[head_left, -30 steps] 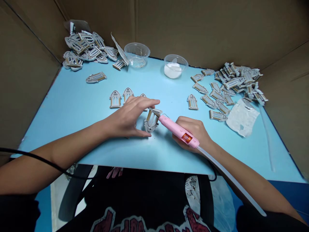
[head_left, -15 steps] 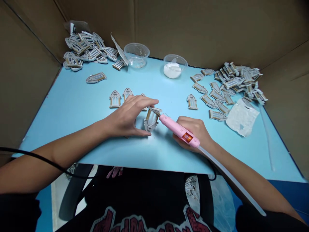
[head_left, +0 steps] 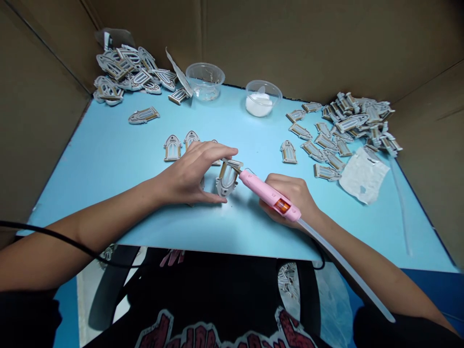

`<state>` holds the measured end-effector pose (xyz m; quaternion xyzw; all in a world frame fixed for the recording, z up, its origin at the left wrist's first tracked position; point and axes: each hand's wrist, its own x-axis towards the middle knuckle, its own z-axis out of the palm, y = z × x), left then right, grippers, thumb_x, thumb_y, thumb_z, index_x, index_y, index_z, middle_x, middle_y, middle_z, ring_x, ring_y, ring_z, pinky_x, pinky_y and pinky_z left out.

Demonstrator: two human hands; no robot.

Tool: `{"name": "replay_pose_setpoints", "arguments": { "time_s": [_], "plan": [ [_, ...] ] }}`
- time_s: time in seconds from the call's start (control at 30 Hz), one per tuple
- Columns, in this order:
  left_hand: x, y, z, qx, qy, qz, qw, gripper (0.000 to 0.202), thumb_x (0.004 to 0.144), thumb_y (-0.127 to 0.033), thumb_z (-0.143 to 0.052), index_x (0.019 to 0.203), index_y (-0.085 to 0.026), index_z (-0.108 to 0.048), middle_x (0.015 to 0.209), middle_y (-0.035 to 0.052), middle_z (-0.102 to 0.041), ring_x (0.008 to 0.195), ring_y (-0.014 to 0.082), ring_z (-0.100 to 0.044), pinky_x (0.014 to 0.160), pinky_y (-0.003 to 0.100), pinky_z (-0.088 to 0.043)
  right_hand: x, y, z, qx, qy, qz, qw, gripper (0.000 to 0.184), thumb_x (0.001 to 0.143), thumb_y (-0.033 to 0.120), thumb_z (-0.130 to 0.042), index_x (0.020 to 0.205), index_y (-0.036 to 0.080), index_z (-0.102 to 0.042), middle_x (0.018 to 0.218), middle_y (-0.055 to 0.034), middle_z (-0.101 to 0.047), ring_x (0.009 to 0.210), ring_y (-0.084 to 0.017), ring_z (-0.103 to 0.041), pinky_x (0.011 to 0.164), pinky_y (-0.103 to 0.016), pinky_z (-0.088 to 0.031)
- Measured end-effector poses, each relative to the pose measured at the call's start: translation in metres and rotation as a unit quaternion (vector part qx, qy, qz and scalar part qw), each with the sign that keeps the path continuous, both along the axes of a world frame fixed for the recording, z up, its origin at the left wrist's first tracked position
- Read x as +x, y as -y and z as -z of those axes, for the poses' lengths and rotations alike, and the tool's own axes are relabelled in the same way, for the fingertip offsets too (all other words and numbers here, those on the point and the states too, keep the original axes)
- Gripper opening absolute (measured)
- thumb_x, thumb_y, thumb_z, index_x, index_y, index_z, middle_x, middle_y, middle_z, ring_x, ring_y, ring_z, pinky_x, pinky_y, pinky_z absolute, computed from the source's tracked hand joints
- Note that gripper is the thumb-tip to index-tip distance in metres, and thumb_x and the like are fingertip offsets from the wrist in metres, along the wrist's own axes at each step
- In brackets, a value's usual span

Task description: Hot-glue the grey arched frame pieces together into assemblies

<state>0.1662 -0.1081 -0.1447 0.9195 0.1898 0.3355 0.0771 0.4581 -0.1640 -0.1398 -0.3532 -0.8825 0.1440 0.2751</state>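
Note:
My left hand (head_left: 190, 174) pinches a small grey arched window piece (head_left: 227, 179) between thumb and forefinger, holding it on edge on the blue table (head_left: 108, 159). My right hand (head_left: 293, 198) is wrapped round a pink glue gun (head_left: 270, 195) with a clear glue stick (head_left: 344, 270) trailing from its back. The gun's tip sits just right of the window piece's top edge. Two more window pieces (head_left: 173, 147) lie flat just beyond my left hand.
Heaps of window pieces lie at the back left (head_left: 123, 72) and the right (head_left: 348, 125). Two clear plastic cups stand at the back, one empty (head_left: 205, 79), one holding white stuff (head_left: 263, 99). A crumpled bag (head_left: 362, 174) lies right. Cardboard walls surround the table. A black cord (head_left: 54, 239) crosses my left arm.
The glue gun's tip has slid slightly right along the window piece's top edge. My left hand keeps its hold.

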Motion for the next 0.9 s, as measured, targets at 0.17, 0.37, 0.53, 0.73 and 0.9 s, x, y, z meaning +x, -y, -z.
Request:
{"name": "replay_pose_setpoints", "arguments": {
  "time_s": [0.17,0.37,0.53,0.73,0.9],
  "plan": [
    [-0.0019,-0.0014,0.001,0.0,0.003,-0.015,1.0,0.094,0.08,-0.06,-0.085,0.152,-0.026,-0.035,0.135,0.0136,-0.066,0.123,0.0282,-0.065,0.102,0.043,-0.049,-0.0003,-0.0003,-0.0037,0.014,0.013,0.01,1.0,0.026,0.088,0.016,-0.057,0.067,0.023,-0.042,0.064,0.0029,-0.048,0.053,-0.01,-0.043,0.051,-0.025,-0.032],
    [-0.0018,-0.0009,0.0033,0.001,-0.004,-0.026,1.0,0.093,0.08,-0.062,-0.084,0.15,-0.025,-0.036,0.136,0.0136,-0.065,0.123,0.0279,-0.064,0.103,0.043,-0.049,-0.0039,0.0002,-0.0032,0.01,-0.023,0.0,1.0,0.016,0.091,0.018,-0.058,0.076,0.021,-0.056,0.078,-0.0023,-0.064,0.065,-0.013,-0.058,0.057,-0.025,-0.043],
    [-0.0003,-0.001,0.0011,0.017,0.014,-0.017,1.0,0.091,0.081,-0.061,-0.083,0.151,-0.024,-0.037,0.135,0.014,-0.066,0.124,0.0283,-0.065,0.103,0.042,-0.05,-0.0034,0.0004,-0.0029,0.014,-0.023,0.01,1.0,0.015,0.092,0.019,-0.059,0.077,0.021,-0.059,0.081,-0.0041,-0.067,0.067,-0.015,-0.061,0.058,-0.027,-0.046],
    [-0.0006,-0.0011,0.0018,0.016,-0.001,-0.026,1.0,0.09,0.082,-0.062,-0.082,0.15,-0.024,-0.037,0.135,0.0144,-0.066,0.124,0.0276,-0.064,0.103,0.042,-0.049,-0.0025,0.0004,-0.0028,0.014,-0.03,0.007,0.999,0.012,0.089,0.018,-0.06,0.078,0.021,-0.058,0.081,-0.004,-0.067,0.066,-0.015,-0.061,0.057,-0.026,-0.047],
    [-0.0013,-0.0014,0.0026,0.016,0.001,-0.042,0.999,0.088,0.081,-0.066,-0.08,0.147,-0.023,-0.042,0.132,0.0143,-0.067,0.123,0.0281,-0.065,0.103,0.044,-0.05,-0.0032,0.0003,-0.0047,0.024,-0.026,0.007,0.999,0.013,0.088,0.016,-0.061,0.077,0.021,-0.057,0.08,-0.0039,-0.066,0.066,-0.014,-0.061,0.057,-0.026,-0.046]
  ]
}}
